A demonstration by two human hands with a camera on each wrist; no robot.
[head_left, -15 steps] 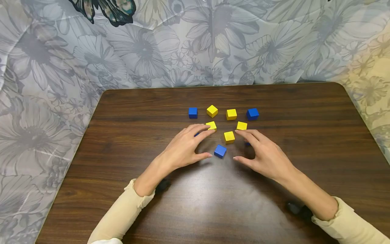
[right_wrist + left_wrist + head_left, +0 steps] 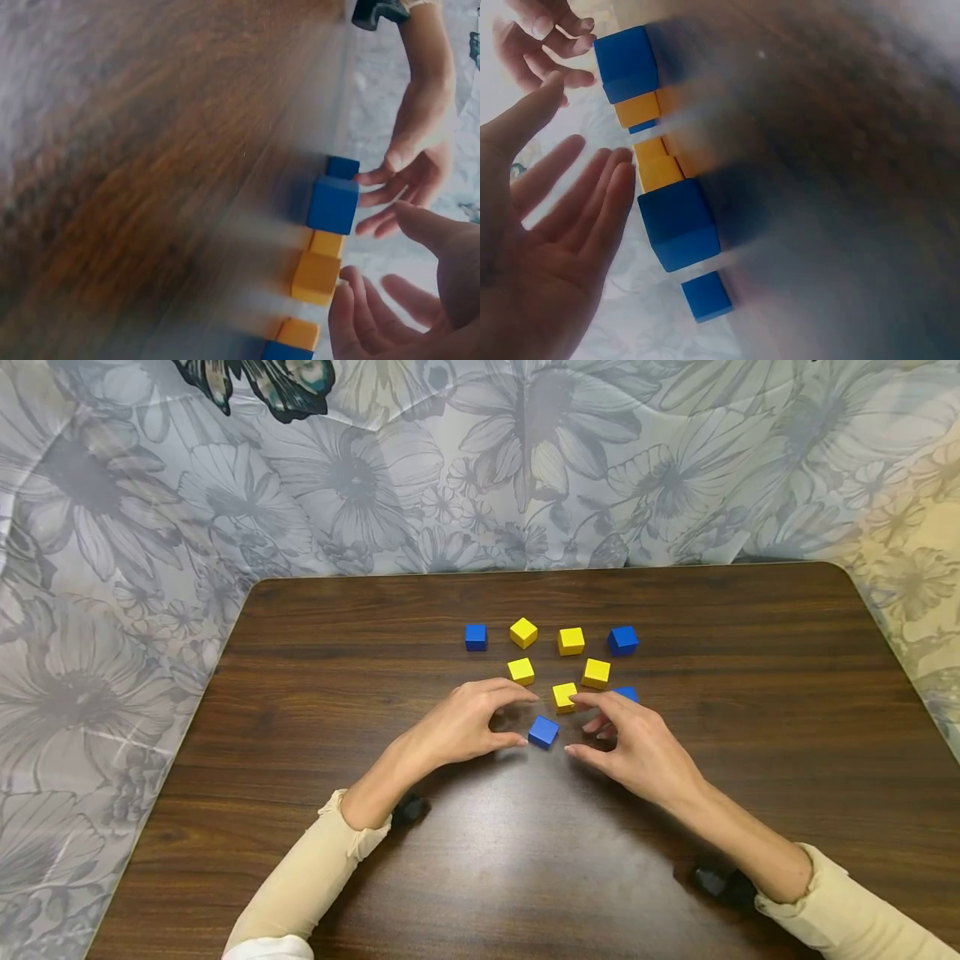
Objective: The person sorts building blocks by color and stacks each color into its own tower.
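Observation:
Both hands hover low over a group of small blue and yellow cubes. Between them lies a tilted blue cube (image 2: 543, 732), with a yellow cube (image 2: 564, 697) just behind it. To its left is my left hand (image 2: 461, 727), thumb and fingers spread apart and holding nothing. On the other side my right hand (image 2: 641, 739) has loosely bent fingers with nothing between them; its index fingertip overlaps the yellow cube in the head view, and contact is unclear. A blue cube (image 2: 626, 694) shows partly behind the right hand. In the left wrist view another blue cube (image 2: 679, 223) sits beside the left fingers.
Farther back are a blue cube (image 2: 476, 637), yellow cubes (image 2: 523, 633) (image 2: 571, 642) (image 2: 521, 672) (image 2: 596, 673) and a right-hand blue cube (image 2: 622, 641). The brown wooden table (image 2: 337, 635) ends at a flower-patterned cloth (image 2: 360, 485).
The left hand has drawn nearer, uncovering a yellow cube. My right hand has shifted slightly left and nearer, so the blue cube behind it shows more. The cubes stay put.

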